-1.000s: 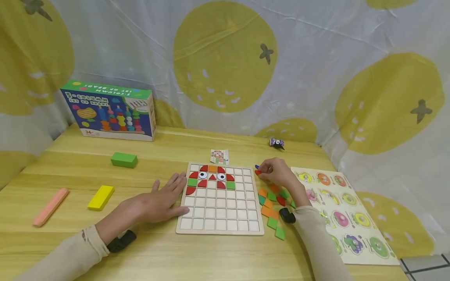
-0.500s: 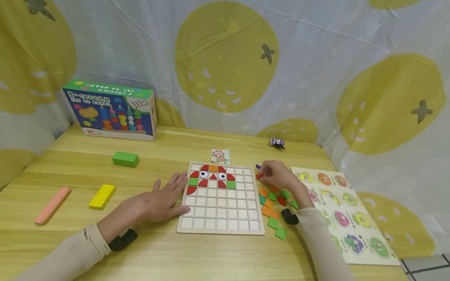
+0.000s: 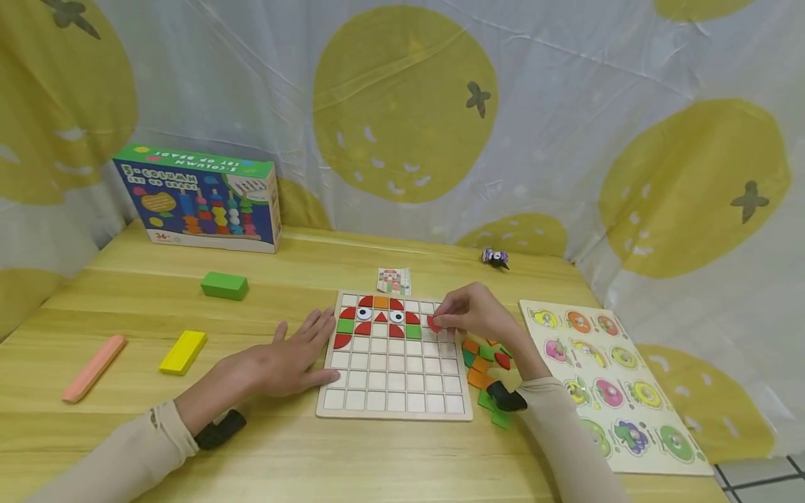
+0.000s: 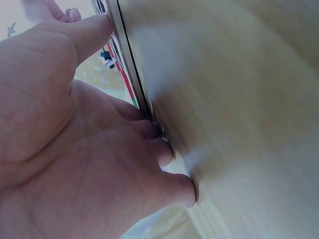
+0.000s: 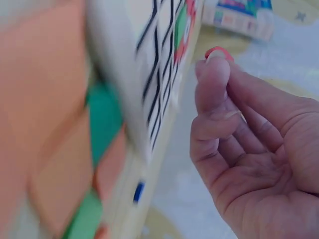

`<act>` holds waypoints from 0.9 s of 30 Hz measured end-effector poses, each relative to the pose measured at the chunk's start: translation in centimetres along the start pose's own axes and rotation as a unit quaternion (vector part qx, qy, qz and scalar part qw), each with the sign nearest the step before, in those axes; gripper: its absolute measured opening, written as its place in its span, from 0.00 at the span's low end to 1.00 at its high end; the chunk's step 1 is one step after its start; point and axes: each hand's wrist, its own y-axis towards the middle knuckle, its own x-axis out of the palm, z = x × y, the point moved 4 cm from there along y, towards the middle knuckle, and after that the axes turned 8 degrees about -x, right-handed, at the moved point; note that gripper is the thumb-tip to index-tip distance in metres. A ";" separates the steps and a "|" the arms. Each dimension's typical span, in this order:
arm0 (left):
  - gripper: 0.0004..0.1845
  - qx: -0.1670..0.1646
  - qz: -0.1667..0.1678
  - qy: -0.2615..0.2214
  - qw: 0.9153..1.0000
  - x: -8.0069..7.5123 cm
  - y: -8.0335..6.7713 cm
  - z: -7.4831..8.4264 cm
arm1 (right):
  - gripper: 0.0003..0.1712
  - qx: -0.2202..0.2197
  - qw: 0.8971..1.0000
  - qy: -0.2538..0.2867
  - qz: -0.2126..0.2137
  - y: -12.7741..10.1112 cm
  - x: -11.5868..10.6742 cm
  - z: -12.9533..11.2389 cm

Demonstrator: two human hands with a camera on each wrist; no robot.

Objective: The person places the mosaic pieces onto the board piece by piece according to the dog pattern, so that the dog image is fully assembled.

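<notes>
My right hand (image 3: pixel 481 314) pinches a small red tile (image 3: pixel 434 323) between thumb and fingertips, over the right part of a wooden grid board (image 3: pixel 387 402). In the right wrist view only a rim of the red tile (image 5: pixel 219 51) shows past the thumb. The board's upper left cells carry red, green and orange tiles and two round eye pieces (image 3: pixel 363 313). Along the board's left side lies my left hand (image 3: pixel 283 367), fingers stretched out, with fingertips at the edge and the thumb at the lower left border.
Loose orange, green and red tiles (image 3: pixel 479 378) lie right of the board. A small pattern card (image 3: pixel 393 281) sits behind it. Farther right is a fruit puzzle board (image 3: pixel 608 392). On the left are a boxed bead set (image 3: pixel 201 202) and green (image 3: pixel 224 286), yellow (image 3: pixel 182 353) and pink blocks (image 3: pixel 94 369).
My right hand has moved left from beside the board's upper right corner to over the board, carrying the red tile. The left hand stays in place.
</notes>
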 end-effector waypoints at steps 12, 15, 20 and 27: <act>0.59 -0.008 -0.004 0.003 1.000 0.1 0.5 -0.2 | 0.04 -0.036 0.998 0.006 -0.052 4.6 6.8 -3.6; 0.59 -0.007 -0.006 0.006 1.000 0.1 0.5 -0.2 | 0.05 -0.018 0.998 0.005 -0.053 5.2 7.9 -4.0; 0.59 -0.015 -0.007 0.014 1.000 0.3 0.7 -0.6 | 0.05 -0.006 0.999 0.005 -0.051 5.7 8.9 -4.4; 0.57 -0.017 -0.008 0.009 1.000 0.2 0.4 -0.5 | 0.07 -0.028 0.998 -0.018 -0.050 5.9 9.1 -4.8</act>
